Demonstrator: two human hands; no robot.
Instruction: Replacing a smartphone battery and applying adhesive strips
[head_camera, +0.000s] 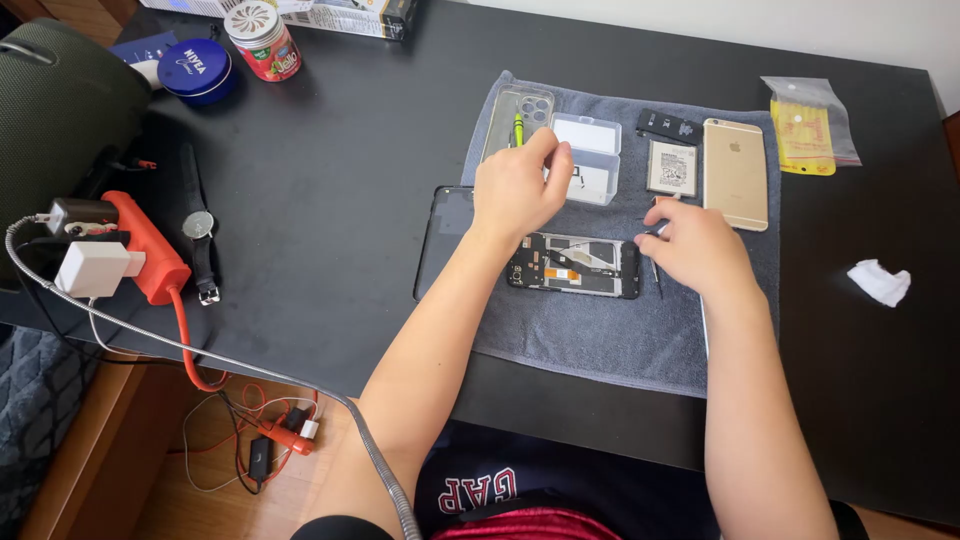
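An opened black phone with its insides showing lies on a grey towel. My left hand hovers just behind it, fingertips pinched together over a small clear plastic box; whether anything is between them is too small to tell. My right hand rests at the phone's right end, fingers curled next to a thin dark tool. A yellow-green screwdriver lies on a clear phone case behind my left hand.
A gold phone, a white battery and a black battery lie on the towel's right part. A dark screen panel lies left of it. A wristwatch, orange power strip, blue tin, yellow bag and tissue lie around.
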